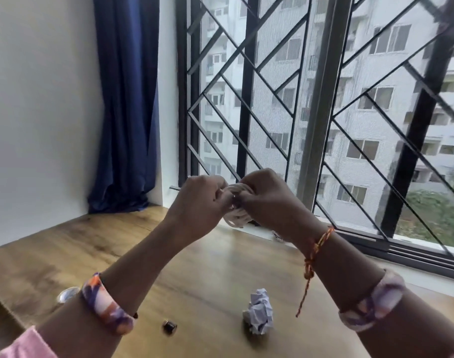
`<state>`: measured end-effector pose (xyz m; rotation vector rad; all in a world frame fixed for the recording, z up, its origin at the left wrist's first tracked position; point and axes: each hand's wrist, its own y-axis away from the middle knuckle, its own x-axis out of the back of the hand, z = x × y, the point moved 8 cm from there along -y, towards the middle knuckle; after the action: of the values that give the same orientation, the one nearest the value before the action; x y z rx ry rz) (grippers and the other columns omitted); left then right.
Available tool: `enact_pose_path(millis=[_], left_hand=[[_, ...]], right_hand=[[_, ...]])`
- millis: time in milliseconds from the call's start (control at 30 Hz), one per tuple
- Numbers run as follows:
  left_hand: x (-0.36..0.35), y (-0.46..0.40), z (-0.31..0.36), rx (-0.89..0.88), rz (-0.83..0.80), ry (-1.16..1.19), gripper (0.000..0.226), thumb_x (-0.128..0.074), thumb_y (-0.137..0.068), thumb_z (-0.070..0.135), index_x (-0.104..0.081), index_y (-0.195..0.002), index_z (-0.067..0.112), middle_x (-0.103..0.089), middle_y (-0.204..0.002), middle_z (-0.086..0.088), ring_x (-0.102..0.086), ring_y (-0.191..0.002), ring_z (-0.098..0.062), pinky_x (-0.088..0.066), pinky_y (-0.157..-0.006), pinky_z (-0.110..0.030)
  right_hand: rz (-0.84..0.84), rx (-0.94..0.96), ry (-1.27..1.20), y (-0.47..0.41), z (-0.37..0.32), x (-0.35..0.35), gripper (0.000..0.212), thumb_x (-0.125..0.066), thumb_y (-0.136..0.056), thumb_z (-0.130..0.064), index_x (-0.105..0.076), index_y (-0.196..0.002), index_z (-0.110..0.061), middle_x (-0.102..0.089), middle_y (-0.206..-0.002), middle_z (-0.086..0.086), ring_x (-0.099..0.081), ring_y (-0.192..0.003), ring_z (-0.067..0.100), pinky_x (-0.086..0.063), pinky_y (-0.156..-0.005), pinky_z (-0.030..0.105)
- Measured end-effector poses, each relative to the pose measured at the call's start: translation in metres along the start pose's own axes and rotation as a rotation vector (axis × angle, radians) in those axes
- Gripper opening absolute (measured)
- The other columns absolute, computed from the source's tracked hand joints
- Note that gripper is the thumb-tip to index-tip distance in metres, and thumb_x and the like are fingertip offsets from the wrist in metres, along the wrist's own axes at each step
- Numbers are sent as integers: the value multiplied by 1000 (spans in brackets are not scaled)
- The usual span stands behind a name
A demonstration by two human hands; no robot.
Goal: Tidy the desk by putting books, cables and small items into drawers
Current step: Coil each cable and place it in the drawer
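Note:
A coiled white cable (pixel 236 215) hangs in the air above the far part of the wooden desk (pixel 91 249), held between both hands. My left hand (pixel 202 202) pinches the coil from the left with curled fingers. My right hand (pixel 264 200) grips it from the right, fingers wrapped round the loops. On the desk near me lie a crumpled ball of paper (pixel 259 315), a small dark cylindrical item (pixel 169 326) and a shiny round metal object (pixel 67 294), partly hidden behind my left forearm.
A window with a black diagonal grille (pixel 324 112) runs along the desk's far side, its sill (pixel 375 254) just behind my hands. A blue curtain (pixel 125 104) hangs in the far left corner against a white wall. No drawer is in view.

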<state>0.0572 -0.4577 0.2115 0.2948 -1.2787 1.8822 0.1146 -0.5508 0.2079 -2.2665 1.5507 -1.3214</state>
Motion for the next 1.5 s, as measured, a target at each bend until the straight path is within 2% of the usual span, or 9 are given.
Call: enact_pose_path(millis=[100,200,433,700,933,1100,1267,1400,1500], left_hand=[[-5,-1,-18,149,-123,263,15,-61,-85,11,-65,-71,5,-59,-58,-2,-53,-49,-2,-43,-49,-16],[-11,4,-35,264,-203,424,14,-61,-85,8,-65,-78,-4,-63,-69,-13,-56,-64,-14,-48,-65,-30],[-3,11,-32,79,35,-151,18,-49,-90,16,-65,-89,10,-68,-82,-8,-57,-72,-20,-45,-69,-31],[-8,19,-56,53,-78,291,11,-61,-87,14,-69,-86,7,-71,-74,-6,-68,-70,-22,-56,-68,-43],[-9,23,-55,47,-206,400,11,-63,-85,8,-69,-93,4,-71,-82,-16,-67,-73,-22,-55,-69,-34],[-7,30,-49,-63,-197,252,13,-64,-85,9,-69,-97,13,-67,-75,6,-56,-65,-1,-44,-61,-17],[-5,39,-31,-147,-94,-71,15,-44,-95,21,-58,-93,17,-59,-80,-4,-60,-81,-27,-46,-67,-34],[-12,42,-24,-149,-121,-398,22,-34,-97,27,-52,-101,14,-59,-102,-8,-59,-97,-26,-41,-71,-30],[-12,40,-29,-171,-260,-338,25,-34,-97,32,-45,-80,18,-55,-90,-7,-56,-89,-25,-39,-70,-31]], right_hand=[[-49,-139,-395,2,12,-9,15,-59,-79,5,-59,-74,19,-55,-65,17,-51,-60,20,-40,-54,32],[-118,-198,-525,7,16,-21,7,-63,-79,7,-64,-75,11,-62,-69,20,-60,-57,20,-52,-56,29],[145,-50,2,6,6,-25,12,-58,-73,-3,-65,-65,4,-56,-60,25,-44,-56,18,-42,-50,39],[-13,-218,-272,9,20,-47,14,-57,-70,1,-65,-74,12,-59,-75,41,-47,-60,25,-35,-57,38],[-133,-264,-193,23,22,-53,28,-63,-83,-16,-61,-79,12,-47,-67,13,-37,-65,21,-27,-60,35],[-67,-250,-375,32,23,-49,15,-62,-74,7,-63,-71,-7,-57,-71,11,-46,-67,18,-36,-60,27],[60,-219,-384,31,23,-42,8,-66,-72,5,-63,-66,1,-62,-66,24,-55,-62,23,-43,-64,39],[196,-105,13,35,10,-31,25,-67,-74,-16,-65,-97,-6,-69,-77,11,-65,-71,23,-51,-68,34],[66,-60,245,36,-1,-35,20,-63,-79,-25,-71,-78,-7,-66,-68,7,-58,-63,21,-45,-59,31]])
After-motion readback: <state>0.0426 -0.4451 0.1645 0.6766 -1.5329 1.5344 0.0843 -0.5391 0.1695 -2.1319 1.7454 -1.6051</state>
